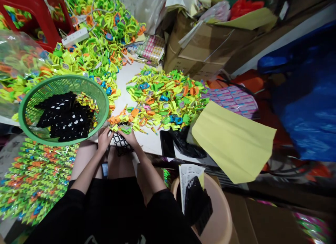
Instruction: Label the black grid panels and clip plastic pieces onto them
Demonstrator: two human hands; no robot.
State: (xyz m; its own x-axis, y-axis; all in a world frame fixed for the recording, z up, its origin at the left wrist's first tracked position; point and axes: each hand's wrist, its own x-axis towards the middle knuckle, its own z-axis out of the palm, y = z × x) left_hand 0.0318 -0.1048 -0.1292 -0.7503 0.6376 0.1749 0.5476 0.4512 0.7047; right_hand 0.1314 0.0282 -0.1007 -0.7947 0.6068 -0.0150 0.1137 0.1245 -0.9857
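My left hand [104,138] and my right hand [130,136] meet at the near edge of a white table [131,79]. Between them is a black card with white cells [121,145], and both hands have their fingers curled on it. A small green plastic piece [126,130] lies at my right fingertips. Just beyond the hands spreads a heap of small neon yellow, green and orange plastic toys [165,97]. A green mesh basket [39,97] holding a stack of black cards [64,116] sits to the left of my left hand.
More neon toys cover the table's far left [99,37], with a white power strip [75,37] on them. A yellow paper sheet [233,142] and a black phone [167,143] lie at right. Cardboard boxes [199,48] stand behind. A beige bucket [220,219] holds black cards. Bagged toys [34,181] lie lower left.
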